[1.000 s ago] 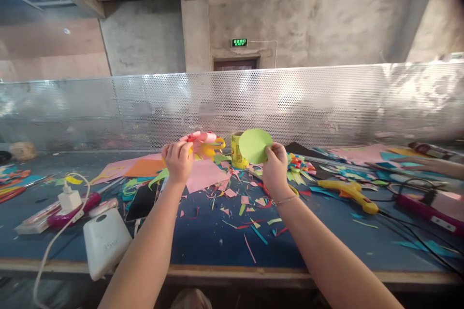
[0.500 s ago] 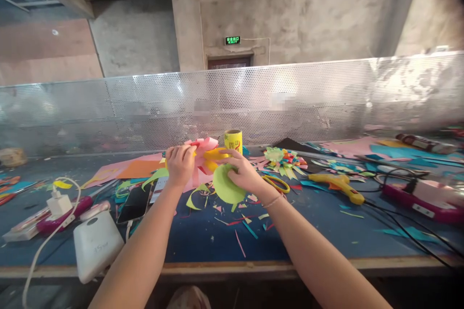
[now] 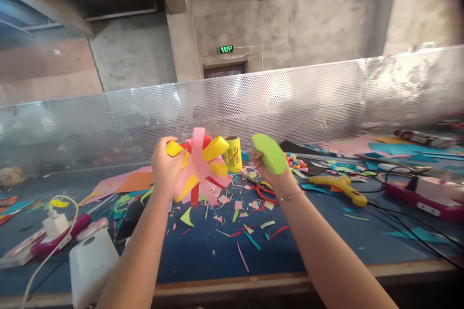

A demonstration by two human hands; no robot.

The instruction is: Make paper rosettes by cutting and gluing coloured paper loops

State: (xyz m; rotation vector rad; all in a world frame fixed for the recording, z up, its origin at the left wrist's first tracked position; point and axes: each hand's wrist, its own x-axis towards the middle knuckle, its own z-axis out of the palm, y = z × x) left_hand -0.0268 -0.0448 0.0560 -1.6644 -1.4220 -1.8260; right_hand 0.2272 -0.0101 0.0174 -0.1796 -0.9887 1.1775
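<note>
My left hand (image 3: 165, 166) is closed around a paper flower (image 3: 201, 166) made of pink, yellow and red strips, lifted above the blue table (image 3: 203, 256). My right hand (image 3: 275, 176) pinches a round lime-green paper disc (image 3: 270, 153), held up beside the flower, a short gap apart. A yellow roll (image 3: 234, 153) stands on the table behind and between the two hands. Red-handled scissors (image 3: 263, 193) lie just below my right wrist among paper scraps.
A yellow glue gun (image 3: 340, 187) with a black cord lies right of my hand. A white box (image 3: 90, 265), charger and phone sit at the left. Coloured paper sheets and another paper flower (image 3: 297, 161) litter the table. A perforated metal screen (image 3: 290, 101) backs it.
Both hands rose from the table. The left hand turned the flower so its strips face the camera. The right hand lifted the green disc away from the flower, to the right.
</note>
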